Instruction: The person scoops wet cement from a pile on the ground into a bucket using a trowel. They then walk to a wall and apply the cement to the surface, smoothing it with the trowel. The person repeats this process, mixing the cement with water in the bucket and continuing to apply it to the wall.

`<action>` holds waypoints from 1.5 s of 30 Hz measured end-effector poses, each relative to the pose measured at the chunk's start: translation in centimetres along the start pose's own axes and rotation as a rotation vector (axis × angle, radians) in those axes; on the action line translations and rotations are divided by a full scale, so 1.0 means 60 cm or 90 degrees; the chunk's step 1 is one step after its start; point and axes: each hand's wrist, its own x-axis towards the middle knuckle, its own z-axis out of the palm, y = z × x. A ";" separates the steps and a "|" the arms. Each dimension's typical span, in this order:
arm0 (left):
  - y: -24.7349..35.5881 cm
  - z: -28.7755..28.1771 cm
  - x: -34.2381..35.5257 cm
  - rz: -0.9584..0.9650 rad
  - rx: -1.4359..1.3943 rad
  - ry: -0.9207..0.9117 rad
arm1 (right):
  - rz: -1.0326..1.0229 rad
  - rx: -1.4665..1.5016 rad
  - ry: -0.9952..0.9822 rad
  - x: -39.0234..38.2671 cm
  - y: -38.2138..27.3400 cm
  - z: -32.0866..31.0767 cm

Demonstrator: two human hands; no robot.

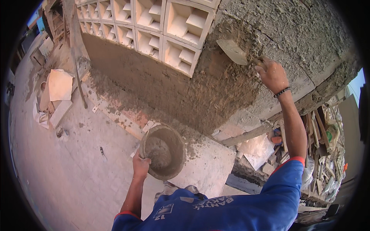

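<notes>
My right hand [271, 74] is closed round the handle of a trowel, its pale blade [232, 52] lying close against the wall just right of the vent blocks. Around the blade, the wall carries dark wet mortar [227, 82]; farther right its surface is rough and grey. Down at the lower middle, my left hand [141, 164] grips the rim of a mortar-caked bucket [178, 152]. Some grey mortar [158, 152] sits in the bottom of the bucket. Part of the left fingers is hidden behind the rim.
Cream vent blocks [181, 50] form a grid in the wall. Mortar crumbs lie along its foot. A pale sheet [60, 84] and broken pieces rest on the floor at left, near a leaning rod [79, 82]. Scrap wood and rubble [320, 134] pile up at right, beyond the wall's edge.
</notes>
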 end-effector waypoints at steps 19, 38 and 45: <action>0.012 -0.010 -0.033 -0.016 0.017 0.023 | -0.152 0.982 0.001 -0.044 -0.034 0.023; -0.031 -0.047 -0.021 -0.033 0.058 0.042 | -0.114 0.295 -0.103 -0.049 -0.011 0.051; -0.062 -0.046 -0.016 -0.038 0.008 0.035 | -0.165 0.061 -0.270 -0.121 -0.011 0.203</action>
